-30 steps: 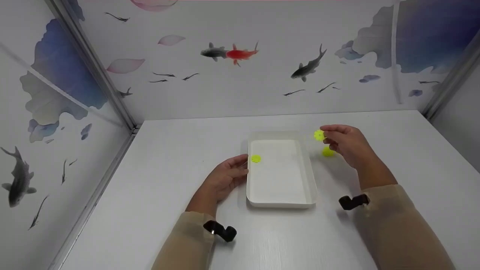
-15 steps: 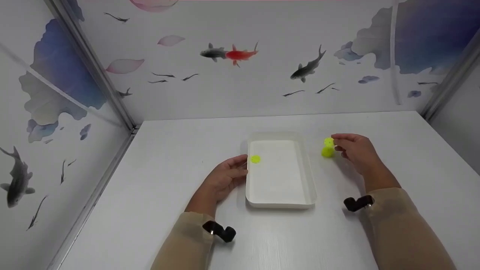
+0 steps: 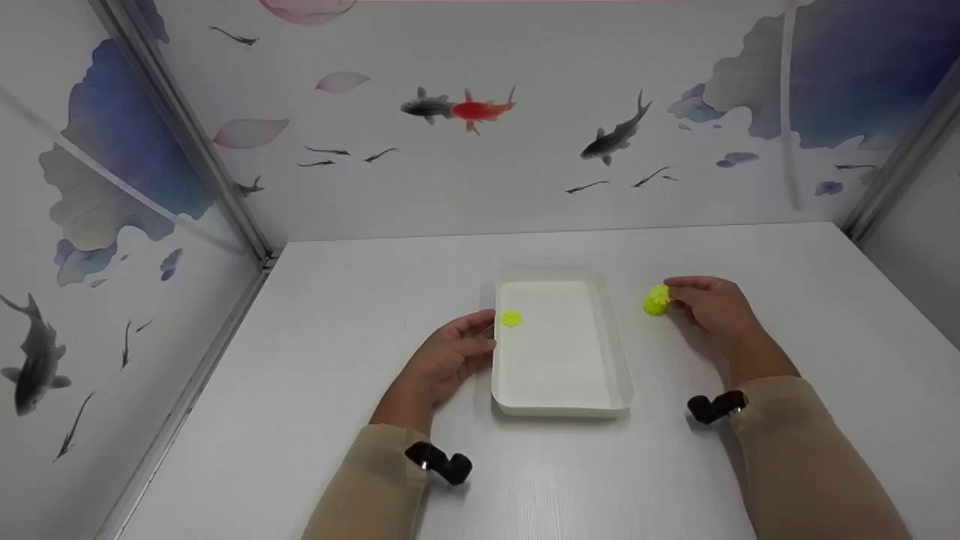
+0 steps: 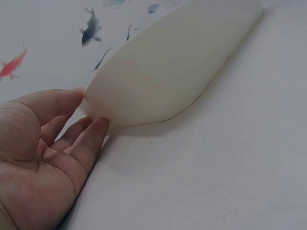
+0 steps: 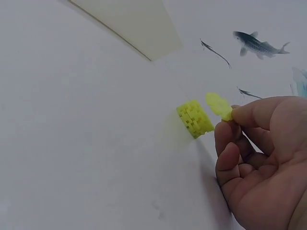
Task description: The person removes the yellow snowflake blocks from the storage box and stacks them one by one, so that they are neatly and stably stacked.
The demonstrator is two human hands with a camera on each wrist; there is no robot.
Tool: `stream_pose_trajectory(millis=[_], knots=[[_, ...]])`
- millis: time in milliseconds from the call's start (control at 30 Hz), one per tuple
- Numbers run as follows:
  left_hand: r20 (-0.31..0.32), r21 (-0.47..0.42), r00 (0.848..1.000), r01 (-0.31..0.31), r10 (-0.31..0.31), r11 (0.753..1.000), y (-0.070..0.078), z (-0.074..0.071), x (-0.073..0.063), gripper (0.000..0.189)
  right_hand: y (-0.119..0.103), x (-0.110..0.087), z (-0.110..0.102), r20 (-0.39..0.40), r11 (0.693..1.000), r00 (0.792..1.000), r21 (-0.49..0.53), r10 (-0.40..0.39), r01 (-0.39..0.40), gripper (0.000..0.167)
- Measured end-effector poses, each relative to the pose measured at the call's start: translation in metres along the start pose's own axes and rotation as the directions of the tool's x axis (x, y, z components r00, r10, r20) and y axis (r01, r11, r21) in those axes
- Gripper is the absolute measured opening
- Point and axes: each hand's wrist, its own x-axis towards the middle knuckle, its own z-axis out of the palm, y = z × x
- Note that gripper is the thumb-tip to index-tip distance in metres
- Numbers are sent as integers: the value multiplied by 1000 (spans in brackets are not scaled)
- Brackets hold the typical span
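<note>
Between thumb and fingertips, my right hand (image 3: 712,309) pinches a thin yellow plastic disc (image 5: 219,105) with a notched, flower-like edge. Just below it, a short stack of like yellow discs (image 5: 194,119) stands on the table, to the right of the white tray (image 3: 555,411). In the right wrist view a small gap shows between the held disc and the stack. One more yellow disc (image 3: 511,319) is at the tray's left side, inside it. My left hand (image 3: 454,352) touches the outside of the tray's left wall (image 4: 153,67) with relaxed fingertips and thumb.
The white table (image 3: 315,375) ends at a back wall (image 3: 450,195) painted with fish and petals. A side wall (image 3: 195,315) stands on the left. Black wrist cameras (image 3: 442,461) sit on both beige sleeves (image 3: 367,480).
The right hand has moved right, away from the tray, then lowered its yellow disc toward the stack. The left hand and tray have stayed in place.
</note>
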Motion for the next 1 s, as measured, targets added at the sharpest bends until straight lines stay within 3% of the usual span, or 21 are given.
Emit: stream_pose_trajectory(millis=[1000], knots=[[16, 14, 1000, -11, 11, 1000, 0, -1, 0, 61, 4, 4, 6, -50, 999, 998, 27, 27, -26, 45]])
